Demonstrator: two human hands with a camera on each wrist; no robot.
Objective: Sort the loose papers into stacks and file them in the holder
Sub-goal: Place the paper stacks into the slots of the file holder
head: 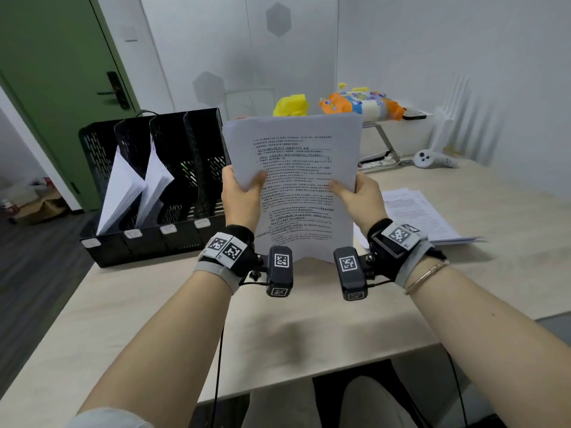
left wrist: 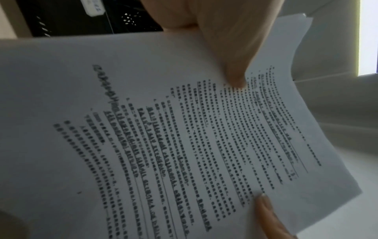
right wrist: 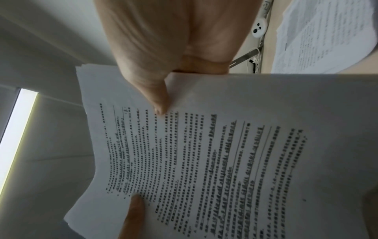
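Note:
I hold a stack of printed papers (head: 296, 186) upright above the table, its lower edge close to the tabletop. My left hand (head: 239, 193) grips its left edge with the thumb on the front page. My right hand (head: 357, 196) grips the right edge the same way. The wrist views show the stack (left wrist: 184, 129) (right wrist: 225, 153) with a thumb pressed on the text from each side. The black mesh file holder (head: 148, 186) stands at the left, with white paper stacks leaning in its two left slots. More loose papers (head: 417, 211) lie flat on the table to the right.
A white controller (head: 428, 158) and a cable strip lie at the back right. Yellow and orange packages (head: 361, 105) sit on a stand behind the papers. The light wood table (head: 154, 319) ends at its near edge by my lap. A green door is at far left.

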